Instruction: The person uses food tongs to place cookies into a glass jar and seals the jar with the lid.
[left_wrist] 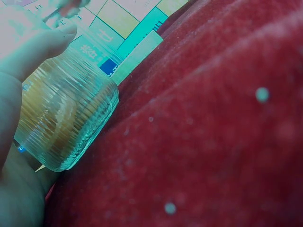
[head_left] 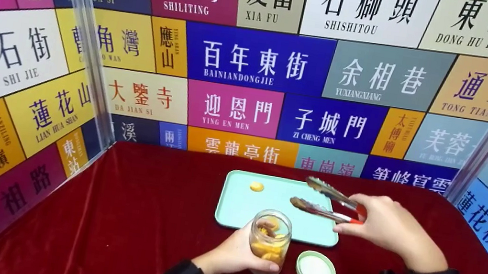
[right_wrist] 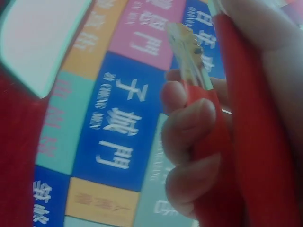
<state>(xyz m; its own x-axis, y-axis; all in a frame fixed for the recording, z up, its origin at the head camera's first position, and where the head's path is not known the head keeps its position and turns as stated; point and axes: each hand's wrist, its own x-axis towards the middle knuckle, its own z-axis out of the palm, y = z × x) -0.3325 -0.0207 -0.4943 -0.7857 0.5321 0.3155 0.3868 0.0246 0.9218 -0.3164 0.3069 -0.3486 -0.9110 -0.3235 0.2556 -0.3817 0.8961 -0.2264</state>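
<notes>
My left hand grips a clear ribbed jar around its side, thumb across the front. Yellow-orange slices, looking like dried fruit, fill part of the uncapped jar; its ribbed wall also shows in the left wrist view. In my right hand is a pair of metal tongs with red handles, my fingers curled round them. The tong arms stand spread over the right part of a mint-green tray, with nothing between the tips. One yellow slice lies on the tray toward its back left.
A round pale-green lid lies on the dark red tablecloth, right of the jar and in front of the tray. Panels with colourful printed place names rise behind the table and at both sides, joined at clear corner posts.
</notes>
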